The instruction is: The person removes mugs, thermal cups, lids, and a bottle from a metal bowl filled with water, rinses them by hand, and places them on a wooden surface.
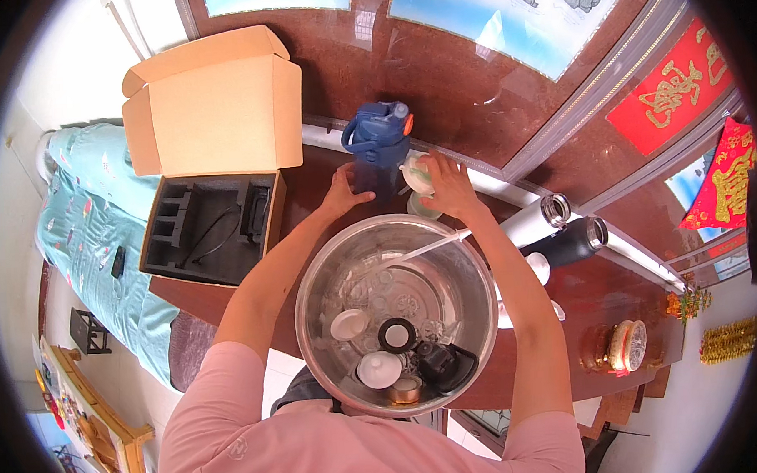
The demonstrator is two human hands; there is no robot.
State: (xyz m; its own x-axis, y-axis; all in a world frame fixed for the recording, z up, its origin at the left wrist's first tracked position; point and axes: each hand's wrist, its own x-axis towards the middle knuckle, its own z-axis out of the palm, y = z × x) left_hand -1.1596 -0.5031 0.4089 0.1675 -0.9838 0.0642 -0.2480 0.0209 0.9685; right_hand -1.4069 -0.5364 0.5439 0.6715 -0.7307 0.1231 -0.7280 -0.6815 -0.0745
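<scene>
My left hand [347, 194] is beside the lower part of a blue water bottle [378, 136], thumb and fingers apart. The bottle has a carrying loop and an orange button on its lid. Over to the right, the fingers of my right hand [450, 189] overlap a small white and pale green vessel [417, 174]; whether they grip it is unclear. A translucent green cup [422, 207] is partly hidden under that hand. Between my forearms stands a large steel basin [310, 264] with water, a white lid [380, 369], a white cup [349, 325], a black lid [445, 367] and clear glassware.
An open cardboard box [213, 117] with black foam stands left on the brown table [580, 292]. Right of the basin lie a white flask [528, 222] and a black flask [566, 241], both uncapped. A jar [627, 346] stands farther right. A glossy brown panel [448, 84] backs the table.
</scene>
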